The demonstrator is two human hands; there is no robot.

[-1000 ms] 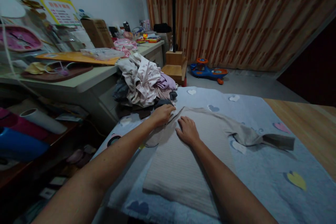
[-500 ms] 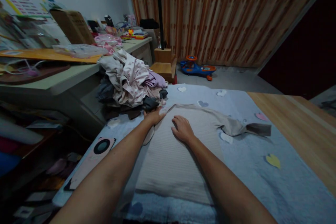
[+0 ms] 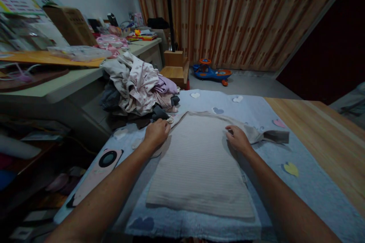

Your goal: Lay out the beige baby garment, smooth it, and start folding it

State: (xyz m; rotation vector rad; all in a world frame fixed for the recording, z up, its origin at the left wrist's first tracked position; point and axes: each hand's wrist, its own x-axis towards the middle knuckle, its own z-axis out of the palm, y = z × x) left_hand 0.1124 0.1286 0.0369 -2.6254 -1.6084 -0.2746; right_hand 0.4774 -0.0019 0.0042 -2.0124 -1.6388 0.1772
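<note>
A pale beige ribbed long-sleeved top (image 3: 196, 171) lies spread flat on a blue quilt with heart patches (image 3: 308, 193). My left hand (image 3: 156, 133) rests at the garment's upper left edge, by the shoulder and close to a dark clothes heap. My right hand (image 3: 238, 139) sits on the opposite shoulder, its fingers curled against the cloth. From there the right sleeve (image 3: 273, 136) runs out sideways onto the quilt. The left sleeve is hidden, perhaps tucked under near my left hand.
A heap of mixed clothes (image 3: 137, 87) sits at the quilt's far left corner, against a cluttered pale desk (image 3: 57, 87). A wooden surface (image 3: 322, 133) borders the quilt on the right. A blue ride-on toy car (image 3: 212, 71) stands on the floor beyond.
My hands have slid apart, out toward the two shoulders, and the top lies flatter and wider. The view has also shifted, so the room sits further left and lower.
</note>
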